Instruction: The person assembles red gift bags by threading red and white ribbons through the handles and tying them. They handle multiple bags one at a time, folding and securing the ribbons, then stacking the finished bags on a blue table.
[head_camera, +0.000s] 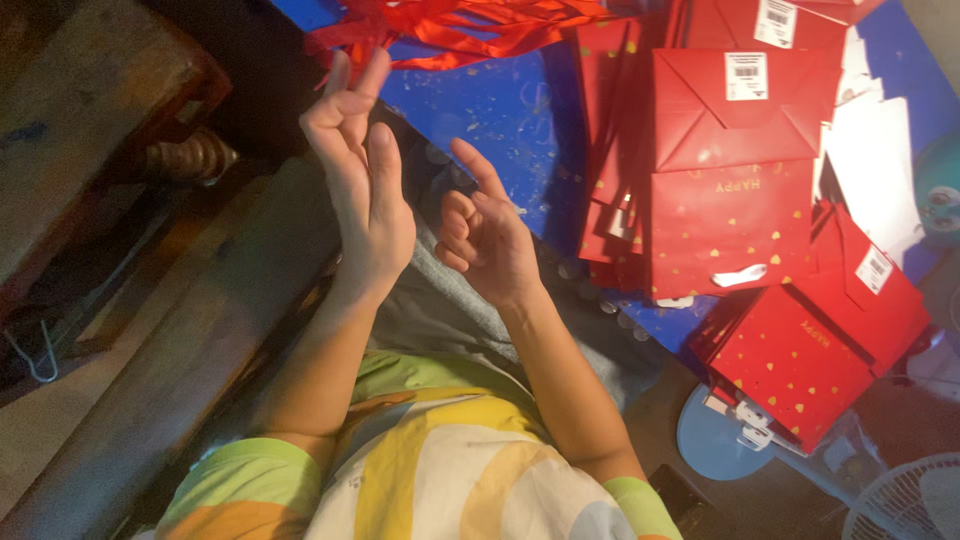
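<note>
My left hand (362, 190) is raised over my lap with its fingers stretched up and slightly apart, and it holds nothing. Just to its right is my right hand (487, 240), also with nothing in it, its index finger pointing up and the other fingers loosely curled. The two hands are close together without touching. Flat red paper gift bags with gold hearts (735, 200) lie stacked to the right of my right hand, on a blue glittery sheet (500, 110). More of these red bags (810, 355) lie lower right.
A tangle of red ribbons (450, 25) lies at the top. Dark wooden furniture (90, 110) and a wooden plank (150, 380) are on the left. White paper sheets (880, 170), a light blue disc (715, 440) and a white fan (905, 500) sit on the right.
</note>
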